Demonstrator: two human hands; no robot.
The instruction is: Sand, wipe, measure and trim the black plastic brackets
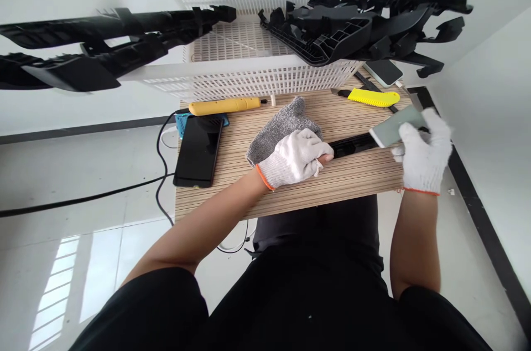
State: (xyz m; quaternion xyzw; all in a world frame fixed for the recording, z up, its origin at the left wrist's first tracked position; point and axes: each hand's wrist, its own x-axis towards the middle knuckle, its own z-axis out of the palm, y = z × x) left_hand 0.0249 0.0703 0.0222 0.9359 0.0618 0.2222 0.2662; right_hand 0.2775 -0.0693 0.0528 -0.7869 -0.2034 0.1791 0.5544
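My left hand (295, 158), in a white knit glove, is closed and presses down on one end of a long black plastic strip (353, 144) lying across a striped wooden board (290, 196). My right hand (423, 154), also gloved, grips a flat grey block (396, 127) held against the strip's right end. A grey knit glove (279, 127) lies on the board just behind my left hand.
A black phone (198, 150) with a cable lies at the board's left. A yellow tool (224, 106) and a yellow utility knife (371, 97) lie at the back. A white slatted crate (249, 71) carries black plastic parts (352, 21); more parts (83, 46) hang left. Another phone (384, 72) sits back right.
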